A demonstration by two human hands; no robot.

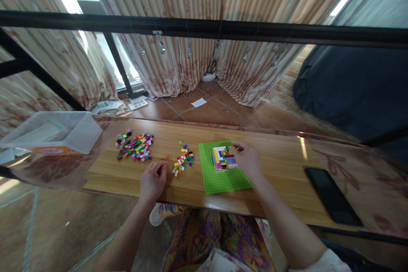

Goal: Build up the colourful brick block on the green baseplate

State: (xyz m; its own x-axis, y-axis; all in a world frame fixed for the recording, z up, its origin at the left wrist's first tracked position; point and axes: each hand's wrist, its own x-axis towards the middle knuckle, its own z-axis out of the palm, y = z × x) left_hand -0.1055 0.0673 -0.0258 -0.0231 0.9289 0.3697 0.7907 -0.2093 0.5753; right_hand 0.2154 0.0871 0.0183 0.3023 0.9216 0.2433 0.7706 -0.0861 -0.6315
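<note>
A green baseplate [223, 180] lies on the wooden board, with a multicoloured brick block [224, 157] built on its upper middle. My right hand [247, 161] rests at the block's right edge, its fingers pinched at the block's top right corner; whether it holds a brick is too small to see. My left hand [153, 179] lies on the board with its fingers curled in, just left of a small pile of loose bricks [183, 161]. A larger pile of mixed bricks [135, 145] sits further left.
A clear plastic tub [57, 131] stands at the table's left end. A black phone [332, 195] lies at the right on the table. A black rail crosses above the table; curtains and tiled floor lie beyond.
</note>
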